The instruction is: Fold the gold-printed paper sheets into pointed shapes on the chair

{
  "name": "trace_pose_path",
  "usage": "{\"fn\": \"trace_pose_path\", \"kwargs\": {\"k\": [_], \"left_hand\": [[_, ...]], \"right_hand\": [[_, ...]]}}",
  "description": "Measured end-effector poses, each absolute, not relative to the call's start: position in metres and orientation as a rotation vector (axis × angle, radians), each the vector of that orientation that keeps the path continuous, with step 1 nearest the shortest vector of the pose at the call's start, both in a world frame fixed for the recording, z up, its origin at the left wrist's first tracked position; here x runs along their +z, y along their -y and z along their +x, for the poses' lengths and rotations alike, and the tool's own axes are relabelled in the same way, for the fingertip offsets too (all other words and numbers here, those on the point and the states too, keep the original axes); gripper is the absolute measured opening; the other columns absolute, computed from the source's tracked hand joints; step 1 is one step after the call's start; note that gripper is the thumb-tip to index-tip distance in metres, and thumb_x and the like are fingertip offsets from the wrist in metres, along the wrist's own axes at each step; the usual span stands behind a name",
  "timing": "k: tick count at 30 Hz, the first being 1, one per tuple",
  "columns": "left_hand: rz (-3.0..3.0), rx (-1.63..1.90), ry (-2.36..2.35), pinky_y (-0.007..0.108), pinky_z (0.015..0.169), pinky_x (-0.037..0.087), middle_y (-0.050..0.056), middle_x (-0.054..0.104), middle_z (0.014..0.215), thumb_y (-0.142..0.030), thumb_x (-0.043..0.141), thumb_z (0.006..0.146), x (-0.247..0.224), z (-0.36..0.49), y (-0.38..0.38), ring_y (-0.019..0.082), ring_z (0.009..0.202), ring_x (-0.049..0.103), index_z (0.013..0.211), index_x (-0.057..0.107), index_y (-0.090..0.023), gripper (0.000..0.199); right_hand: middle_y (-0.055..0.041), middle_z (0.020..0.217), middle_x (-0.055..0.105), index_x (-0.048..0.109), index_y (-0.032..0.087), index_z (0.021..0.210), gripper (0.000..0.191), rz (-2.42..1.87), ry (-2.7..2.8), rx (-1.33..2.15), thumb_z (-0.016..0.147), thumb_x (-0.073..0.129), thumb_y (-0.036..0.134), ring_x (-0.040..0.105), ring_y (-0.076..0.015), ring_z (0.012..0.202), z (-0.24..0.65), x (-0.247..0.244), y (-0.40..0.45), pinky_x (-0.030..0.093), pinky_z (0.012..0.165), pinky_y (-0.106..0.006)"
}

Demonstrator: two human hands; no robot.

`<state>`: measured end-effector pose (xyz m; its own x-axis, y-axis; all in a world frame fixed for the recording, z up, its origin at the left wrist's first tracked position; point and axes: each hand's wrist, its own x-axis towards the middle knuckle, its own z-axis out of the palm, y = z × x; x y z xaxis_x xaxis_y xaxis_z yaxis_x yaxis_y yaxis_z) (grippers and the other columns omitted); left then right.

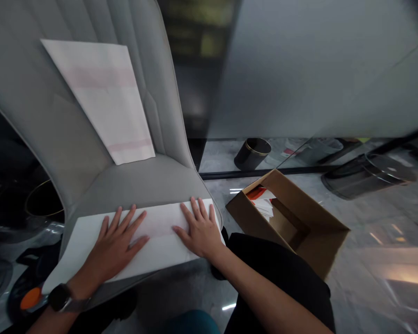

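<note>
A long white folded sheet [160,236] with a faint pink band lies across the front of a grey chair seat [139,181]. Flat on its left part, fingers spread, rests my left hand [116,246], with a dark watch on the wrist. My right hand [202,229] also lies flat on the sheet near its right end, fingers apart. Neither hand grips anything. Against the chair's backrest leans another white sheet [104,106] with two pink bands.
On the floor at the right is an open cardboard box [313,204] with white and red papers [263,202] inside. Behind it stand a black bin [252,153] and a dark cylindrical bin [365,176]. An orange round object [30,298] is at the lower left.
</note>
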<state>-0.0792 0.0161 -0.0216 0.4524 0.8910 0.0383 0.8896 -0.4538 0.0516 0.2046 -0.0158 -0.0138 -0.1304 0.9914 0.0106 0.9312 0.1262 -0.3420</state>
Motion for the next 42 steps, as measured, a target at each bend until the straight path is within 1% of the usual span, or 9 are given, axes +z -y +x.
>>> {"fn": "trace_pose_path", "kwargs": {"k": [10,20,26,34,42], "left_hand": [[2.644,0.037,-1.656,0.066,0.121,0.021,0.004,0.024,0.17,-0.066,0.034,0.099,-0.0173,-0.0766,-0.0166,0.042,0.156,0.016,0.16,0.036,-0.03,0.07],[2.676,0.069,-1.634,0.066,0.121,0.02,0.005,0.026,0.169,-0.064,0.034,0.1,-0.0202,-0.0774,-0.0167,0.043,0.155,0.017,0.16,0.037,-0.029,0.069],[2.662,0.045,-1.633,0.067,0.12,0.021,0.004,0.025,0.17,-0.065,0.034,0.1,-0.019,-0.0782,-0.0174,0.043,0.155,0.016,0.161,0.034,-0.03,0.07],[2.651,0.055,-1.648,0.066,0.12,0.022,0.004,0.025,0.17,-0.064,0.035,0.099,-0.0191,-0.0775,-0.0177,0.042,0.155,0.017,0.16,0.036,-0.03,0.069],[2.697,0.096,-1.633,0.067,0.12,0.022,0.006,0.024,0.17,-0.064,0.032,0.101,-0.0209,-0.0786,-0.0173,0.042,0.155,0.017,0.16,0.036,-0.028,0.069]], "right_hand": [[-0.0139,0.169,0.025,0.035,0.025,0.16,0.077,-1.893,2.151,0.346,0.099,0.032,0.073,0.016,-0.0366,0.157,0.205,-0.013,0.0154,0.012,0.123,-0.066],[-0.014,0.169,0.025,0.034,0.026,0.161,0.077,-1.918,2.151,0.335,0.1,0.033,0.072,0.017,-0.0371,0.157,0.2041,-0.0132,0.0164,0.012,0.122,-0.069],[-0.0142,0.169,0.024,0.033,0.025,0.161,0.078,-1.895,2.162,0.356,0.1,0.032,0.073,0.016,-0.0368,0.157,0.2057,-0.0126,0.016,0.012,0.122,-0.068],[-0.0137,0.169,0.023,0.033,0.026,0.161,0.079,-1.892,2.161,0.354,0.099,0.032,0.074,0.015,-0.0358,0.157,0.2069,-0.0147,0.0144,0.01,0.123,-0.068],[-0.0133,0.169,0.023,0.033,0.026,0.161,0.079,-1.892,2.155,0.363,0.099,0.032,0.074,0.015,-0.0363,0.157,0.2068,-0.0142,0.0129,0.01,0.123,-0.069]]}}
